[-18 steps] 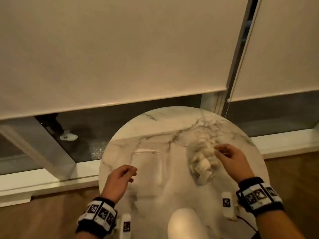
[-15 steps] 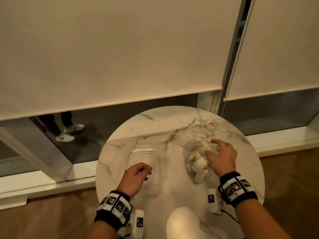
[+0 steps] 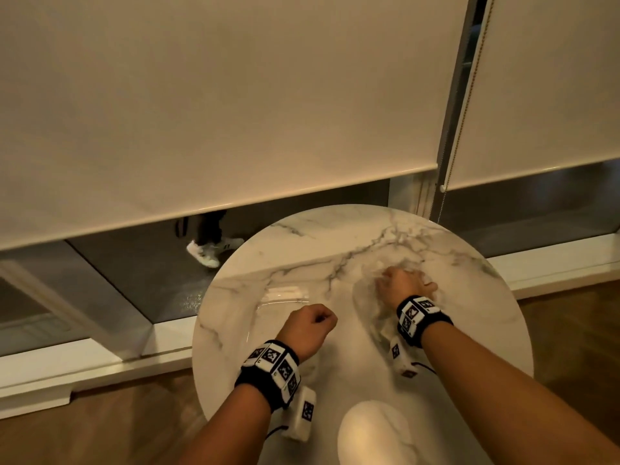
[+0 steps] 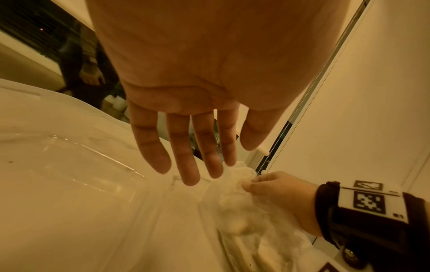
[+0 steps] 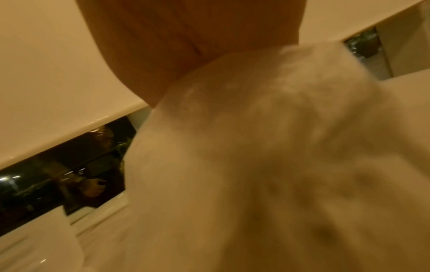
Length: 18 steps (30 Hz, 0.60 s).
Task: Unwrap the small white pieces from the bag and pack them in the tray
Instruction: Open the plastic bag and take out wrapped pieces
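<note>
Pinching that thin crinkly clear plastic bag (image 4: 235, 208) with your right hand (image 4: 277, 191) works; left hand (image 4: 193, 103) hangs loose, holding nothing. Bag looks floppy and light, so grab it by the bunched top.

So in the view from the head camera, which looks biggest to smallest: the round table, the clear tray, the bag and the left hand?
1. The table, by far.
2. The tray and the bag: unsure, since both are see-through, faint and partly hidden by hands.
3. The left hand, smallest, though nearer the camera.
</note>
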{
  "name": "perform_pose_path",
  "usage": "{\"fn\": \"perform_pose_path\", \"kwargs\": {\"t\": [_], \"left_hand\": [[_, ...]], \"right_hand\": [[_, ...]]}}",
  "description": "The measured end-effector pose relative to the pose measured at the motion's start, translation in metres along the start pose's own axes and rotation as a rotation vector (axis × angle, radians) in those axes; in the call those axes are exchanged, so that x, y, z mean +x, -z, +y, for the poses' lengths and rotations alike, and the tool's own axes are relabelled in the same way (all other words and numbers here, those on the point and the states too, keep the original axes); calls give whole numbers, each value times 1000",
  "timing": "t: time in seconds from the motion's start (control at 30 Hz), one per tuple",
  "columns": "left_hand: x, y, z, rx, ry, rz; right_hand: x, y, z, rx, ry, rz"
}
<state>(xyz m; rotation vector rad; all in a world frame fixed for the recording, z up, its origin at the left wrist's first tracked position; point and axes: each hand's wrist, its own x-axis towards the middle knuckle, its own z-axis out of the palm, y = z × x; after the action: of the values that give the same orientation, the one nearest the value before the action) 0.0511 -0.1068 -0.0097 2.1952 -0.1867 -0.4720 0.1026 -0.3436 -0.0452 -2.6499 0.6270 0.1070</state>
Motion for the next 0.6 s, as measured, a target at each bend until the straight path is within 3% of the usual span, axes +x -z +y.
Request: {"fn": "perform_pose_path", "kwargs": {"t": [0.13, 0.23, 0.33, 0.43, 0.6], "left_hand": [[4, 2, -9, -9, -21, 95], [6, -2, -9, -12, -32, 172], [9, -8, -4, -29, -81, 133], [16, -16, 4, -108, -157, 93], [29, -16, 7, -102, -171, 156]], "right_hand": [[-11, -17, -2, 67, 133, 65], [-32, -22, 0, 157, 328, 130], [-58, -21, 0, 344, 488, 138], [-66, -26, 2, 393, 541, 95], [-72, -21, 1, 479, 530, 61]]}}
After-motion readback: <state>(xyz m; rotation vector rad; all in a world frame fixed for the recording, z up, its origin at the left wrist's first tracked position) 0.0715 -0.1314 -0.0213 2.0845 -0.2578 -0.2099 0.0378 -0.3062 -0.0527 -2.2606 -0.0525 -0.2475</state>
